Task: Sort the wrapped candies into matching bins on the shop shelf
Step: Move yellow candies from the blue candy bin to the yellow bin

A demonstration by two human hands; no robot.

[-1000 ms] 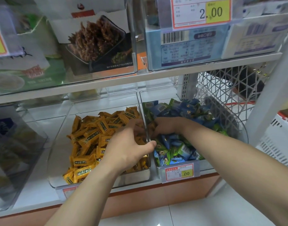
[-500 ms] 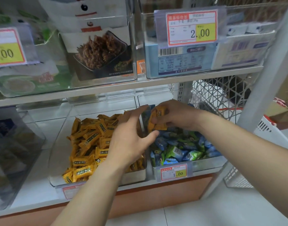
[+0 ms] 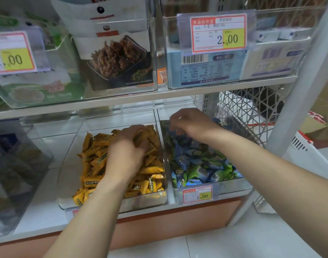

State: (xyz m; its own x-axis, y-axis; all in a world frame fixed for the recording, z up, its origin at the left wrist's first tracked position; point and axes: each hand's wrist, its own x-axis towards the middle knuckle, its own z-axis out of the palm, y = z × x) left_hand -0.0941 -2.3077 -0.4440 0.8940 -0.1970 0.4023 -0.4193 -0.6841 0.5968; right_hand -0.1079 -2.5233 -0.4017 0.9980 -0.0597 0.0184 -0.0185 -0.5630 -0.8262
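Left bin (image 3: 66, 175): clear plastic, upright on the lower shelf.
Yellow candies (image 3: 96, 161): dark-labelled wrappers, heaped loosely inside the left bin.
Right bin (image 3: 232, 187): clear, just right of the left bin.
Blue-green candies (image 3: 200, 170): jumbled pile filling the right bin.

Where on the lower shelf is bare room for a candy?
The white shelf is bare between the yellow candy bin and the far-left bin. The yellow bin's left floor is bare too. The blue candy bin is packed.

bins (image 3: 140, 203) open-topped | upper shelf (image 3: 122, 101) overhead | mesh panel (image 3: 252, 108) right
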